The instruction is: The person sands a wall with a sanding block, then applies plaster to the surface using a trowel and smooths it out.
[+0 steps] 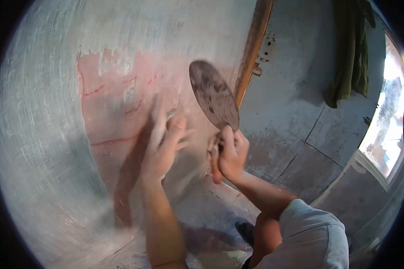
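My right hand [232, 152] grips a plastering trowel by its orange-brown handle. The trowel's long, rounded metal blade [213, 94] points up and to the left, its face smeared with grey. Left of it, my left hand [164, 145] is raised in front of the wall, its fingers apart and blurred by motion. Behind both hands, the wall [40, 112] has a streaky grey-white coat around a bare pinkish patch [107, 98] with red marks. My left arm casts a shadow on that patch.
A wooden door frame [251, 54] runs upward beside a grey-blue panel [296, 58]. Dark green cloth [350, 58] hangs to its right, and a bright window [386, 116] stands at the far right. Below are the stained floor [211, 215] and a dark shoe [244, 232].
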Demonstrator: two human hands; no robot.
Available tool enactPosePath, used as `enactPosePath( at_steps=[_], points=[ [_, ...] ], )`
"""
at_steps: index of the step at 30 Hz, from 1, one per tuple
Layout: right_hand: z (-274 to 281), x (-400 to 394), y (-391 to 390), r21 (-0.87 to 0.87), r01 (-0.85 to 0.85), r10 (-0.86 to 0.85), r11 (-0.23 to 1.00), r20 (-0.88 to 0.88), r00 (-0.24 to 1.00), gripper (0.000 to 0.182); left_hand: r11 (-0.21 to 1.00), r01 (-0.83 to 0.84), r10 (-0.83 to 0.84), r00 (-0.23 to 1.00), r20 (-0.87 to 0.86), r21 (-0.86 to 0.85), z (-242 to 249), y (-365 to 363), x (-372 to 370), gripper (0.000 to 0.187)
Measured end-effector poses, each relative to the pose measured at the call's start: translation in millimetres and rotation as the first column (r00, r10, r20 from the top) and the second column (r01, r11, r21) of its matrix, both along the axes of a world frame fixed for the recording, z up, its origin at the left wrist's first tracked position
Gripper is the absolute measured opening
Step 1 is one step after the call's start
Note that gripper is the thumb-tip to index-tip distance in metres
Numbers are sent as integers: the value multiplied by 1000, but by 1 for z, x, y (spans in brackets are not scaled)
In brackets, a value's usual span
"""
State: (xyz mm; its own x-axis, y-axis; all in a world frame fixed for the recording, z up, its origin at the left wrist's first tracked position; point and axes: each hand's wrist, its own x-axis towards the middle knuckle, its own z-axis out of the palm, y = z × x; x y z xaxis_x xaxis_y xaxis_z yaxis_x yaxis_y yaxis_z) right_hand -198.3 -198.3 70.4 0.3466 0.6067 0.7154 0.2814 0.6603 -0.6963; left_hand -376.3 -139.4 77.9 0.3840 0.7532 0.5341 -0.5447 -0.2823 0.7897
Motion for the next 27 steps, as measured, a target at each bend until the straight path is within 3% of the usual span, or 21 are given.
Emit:
enactPosePath(
  at_steps=[2,4,5,6,7,8,10,11,13,14,15,16,17,18,19,20,22,23,24,26,27],
  points=[
    [18,-25,20,104,-138,152,985,-147,977,49,998,39,-43,996,77,46,1,-1,-9,82],
    [34,-42,27,76,-132,143,988,-177,974,56,985,38,-31,998,-47,167,2,-1,-8,77],
    [41,-55,31,133,-152,183,979,-261,948,60,985,103,-73,975,-208,139,10,-11,-16,74],
    [42,-73,41,192,-182,239,964,-339,910,64,957,76,-42,991,-126,279,3,-1,-13,69],
    [38,-63,60,219,-37,92,975,-249,964,62,909,41,-26,999,-43,414,-2,7,-3,64],
    [25,-52,69,233,-49,107,971,-244,964,62,949,24,-31,999,16,316,-8,10,1,61],
    [25,-52,59,189,149,-133,971,-94,987,58,961,-78,132,972,-194,264,6,-7,-13,62],
    [26,-50,53,161,165,-151,973,-99,984,56,965,-55,115,967,-227,256,3,-2,-11,58],
    [19,-36,62,215,258,-242,942,-96,965,31,954,-110,199,928,-316,279,8,-13,-9,48],
    [17,-31,59,88,252,-238,964,-138,961,27,953,-128,228,901,-369,276,7,-13,-7,33],
    [14,-24,75,287,492,-492,822,-78,867,28,942,-171,275,885,-375,287,7,-14,-3,29],
    [29,-33,74,477,644,-704,599,-71,707,29,931,-226,328,864,-382,288,6,-15,2,27],
    [29,-35,48,102,459,-451,883,-93,888,36,874,-299,424,855,-299,384,3,-13,8,27],
    [12,-29,74,173,129,-82,976,-255,963,38,873,-326,444,837,-318,362,3,-15,9,27],
    [-5,-30,100,280,-185,290,942,-400,870,41,873,-352,462,819,-341,337,4,-16,10,28],
    [6,-32,90,492,-124,270,862,-239,933,51,834,-403,536,751,-386,376,6,-18,18,31],
    [0,-36,97,588,-244,426,771,-192,884,57,823,-429,561,719,-411,372,-4,-9,14,34],
    [-9,-25,126,678,-241,419,695,-108,902,67,875,-422,484,748,-453,239,-6,-9,14,40],
    [-13,-30,118,635,-284,425,719,-79,901,70,852,-477,518,709,-478,215,-8,-8,11,40],
    [-13,-28,100,564,-357,481,745,-83,873,73,943,-300,333,865,-375,147,-12,-8,7,50],
    [-12,-28,101,593,-271,381,758,-66,922,72,936,-340,348,847,-401,95,-10,-13,8,56]
  ],
)
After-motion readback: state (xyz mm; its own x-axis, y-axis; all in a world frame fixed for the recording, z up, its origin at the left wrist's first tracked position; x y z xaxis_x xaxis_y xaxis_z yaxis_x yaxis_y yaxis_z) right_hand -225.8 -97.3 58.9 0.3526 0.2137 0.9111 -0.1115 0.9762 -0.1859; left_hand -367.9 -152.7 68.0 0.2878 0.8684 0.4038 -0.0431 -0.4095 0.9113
